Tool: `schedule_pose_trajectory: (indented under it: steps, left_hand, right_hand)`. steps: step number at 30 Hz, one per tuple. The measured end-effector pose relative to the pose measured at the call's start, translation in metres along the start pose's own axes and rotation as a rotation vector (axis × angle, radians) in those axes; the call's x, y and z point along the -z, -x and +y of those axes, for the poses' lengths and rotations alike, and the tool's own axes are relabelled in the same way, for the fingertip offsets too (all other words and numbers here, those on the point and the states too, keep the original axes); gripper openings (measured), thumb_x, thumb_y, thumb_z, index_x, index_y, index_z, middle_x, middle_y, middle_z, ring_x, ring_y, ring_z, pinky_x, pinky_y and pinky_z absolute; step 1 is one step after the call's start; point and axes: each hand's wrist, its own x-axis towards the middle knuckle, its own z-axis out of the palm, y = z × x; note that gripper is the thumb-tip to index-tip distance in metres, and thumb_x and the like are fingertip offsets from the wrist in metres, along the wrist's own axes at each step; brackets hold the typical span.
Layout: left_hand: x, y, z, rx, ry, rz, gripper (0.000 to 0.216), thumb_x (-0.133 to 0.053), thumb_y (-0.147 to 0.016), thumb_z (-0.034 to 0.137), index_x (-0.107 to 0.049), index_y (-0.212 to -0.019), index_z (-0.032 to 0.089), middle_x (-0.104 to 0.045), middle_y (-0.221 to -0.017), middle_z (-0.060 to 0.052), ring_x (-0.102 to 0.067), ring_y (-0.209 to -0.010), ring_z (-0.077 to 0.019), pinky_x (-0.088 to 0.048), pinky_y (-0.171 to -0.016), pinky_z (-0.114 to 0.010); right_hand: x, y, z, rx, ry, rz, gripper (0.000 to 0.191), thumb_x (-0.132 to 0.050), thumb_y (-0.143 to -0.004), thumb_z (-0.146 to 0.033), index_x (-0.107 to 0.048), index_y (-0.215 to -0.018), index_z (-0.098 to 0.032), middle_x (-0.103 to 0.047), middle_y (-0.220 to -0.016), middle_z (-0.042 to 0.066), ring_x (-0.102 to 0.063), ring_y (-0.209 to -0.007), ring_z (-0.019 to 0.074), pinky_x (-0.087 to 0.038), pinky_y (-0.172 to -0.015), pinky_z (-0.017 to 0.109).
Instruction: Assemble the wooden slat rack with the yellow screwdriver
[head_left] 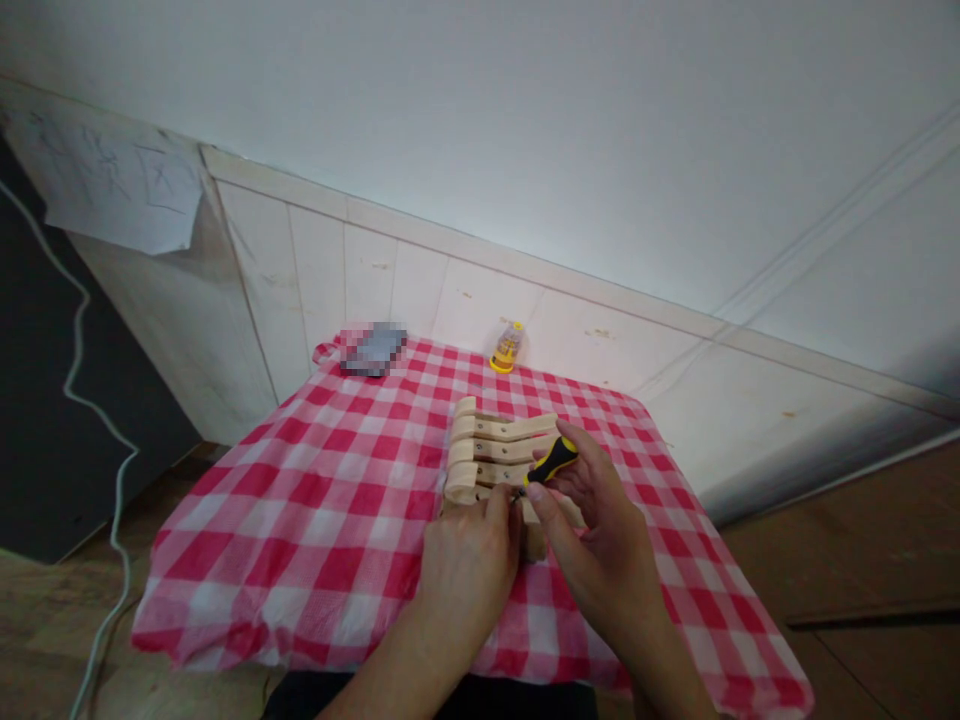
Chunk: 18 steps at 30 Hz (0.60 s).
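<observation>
A small light-wood piece of slatted, curved strips [504, 452] lies on the checked cloth in front of me, with dark screw heads or holes along its strips. My right hand [600, 520] grips a yellow and black screwdriver [553, 459], its handle tilted up to the right and its tip pointing down at the near end of the wood. My left hand [472, 550] rests against the near side of the wooden piece, fingers bent beside the screwdriver's tip. Whether those fingers pinch the wood or a small screw is hidden.
A red and white checked tablecloth [337, 520] covers the table. Near the wall stand a yellow-capped clear container [507, 348] and a blurred dark flat object [374, 350]. A white cable [120, 480] hangs at the left, and paper [127, 190] is on the wall.
</observation>
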Motion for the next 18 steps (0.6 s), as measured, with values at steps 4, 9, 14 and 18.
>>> schedule_pose_trajectory:
  steps: [4, 9, 14, 18]
  left_hand:
    - [-0.0054, 0.0019, -0.0016, -0.034, -0.003, 0.042, 0.029, -0.049, -0.101, 0.023, -0.07, -0.122, 0.017, -0.081, -0.082, -0.011, -0.078, -0.07, -0.0275, -0.056, -0.057, -0.033]
    - [-0.0085, 0.0024, -0.0034, -0.083, -0.031, 0.069, 0.028, -0.05, -0.101, 0.021, -0.073, -0.117, 0.017, -0.082, -0.086, -0.011, -0.078, -0.073, -0.0282, -0.059, -0.06, -0.036]
    - [-0.0072, 0.0021, -0.0036, -0.093, -0.021, 0.064, 0.024, -0.055, -0.099, 0.02, -0.075, -0.113, 0.019, -0.083, -0.091, -0.009, -0.078, -0.074, -0.0271, -0.06, -0.062, -0.036]
    - [-0.0066, 0.0021, -0.0032, -0.09, -0.023, 0.065, 0.024, -0.056, -0.098, 0.019, -0.076, -0.112, 0.02, -0.083, -0.09, -0.009, -0.078, -0.073, -0.0269, -0.06, -0.061, -0.036]
  right_hand:
    - [0.0005, 0.0013, -0.0013, 0.007, 0.018, 0.007, 0.057, -0.063, -0.097, -0.025, -0.046, -0.15, -0.035, -0.066, -0.138, 0.008, -0.071, -0.116, 0.0248, -0.062, -0.097, 0.043]
    - [0.0, 0.0, -0.0031, 0.038, 0.037, 0.024, 0.054, -0.061, -0.097, -0.023, -0.048, -0.149, -0.033, -0.069, -0.134, 0.007, -0.073, -0.113, 0.0235, -0.064, -0.093, 0.04]
    - [0.0009, 0.0001, -0.0025, 0.049, 0.061, 0.022, 0.053, -0.057, -0.099, -0.021, -0.048, -0.149, -0.033, -0.067, -0.137, 0.008, -0.072, -0.115, 0.0237, -0.063, -0.097, 0.042]
    - [0.0017, -0.0001, -0.0015, 0.043, 0.082, 0.022, 0.051, -0.054, -0.1, -0.02, -0.048, -0.149, -0.032, -0.065, -0.141, 0.008, -0.071, -0.119, 0.0243, -0.062, -0.098, 0.043]
